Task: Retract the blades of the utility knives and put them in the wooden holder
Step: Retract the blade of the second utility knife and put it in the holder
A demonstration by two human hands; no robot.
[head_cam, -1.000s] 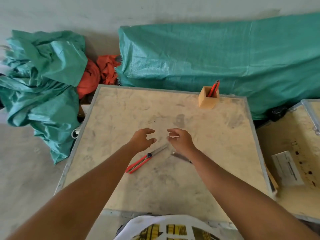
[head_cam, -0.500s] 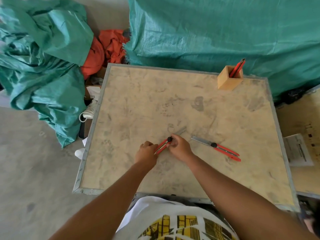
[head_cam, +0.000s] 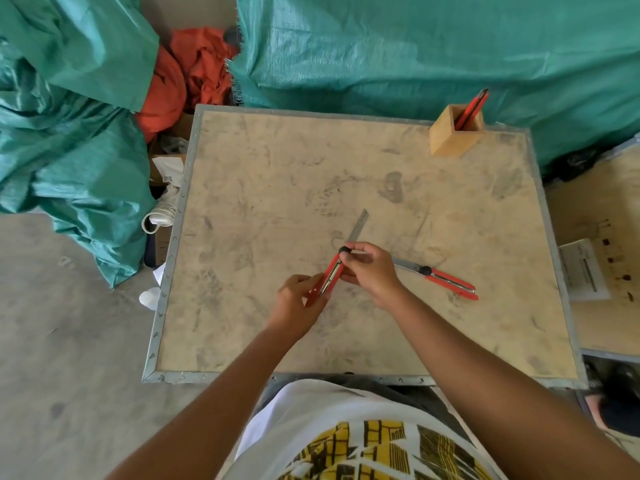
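I hold a red utility knife over the middle of the table, its long metal blade extended up and to the right. My left hand grips the rear of the red handle. My right hand pinches the black slider knob near the blade end. A second red utility knife lies flat on the table just right of my right hand, blade out and pointing left. The wooden holder stands at the far right corner with a red knife standing in it.
The table is a worn beige board with a metal rim. Green tarpaulin lies behind it and at the left, with orange cloth between. A second board with a paper label adjoins on the right.
Both hands went from hovering above the knives to gripping one knife and lifting it slightly. The view tilted down and closer, and the second knife came into sight beside my right hand.
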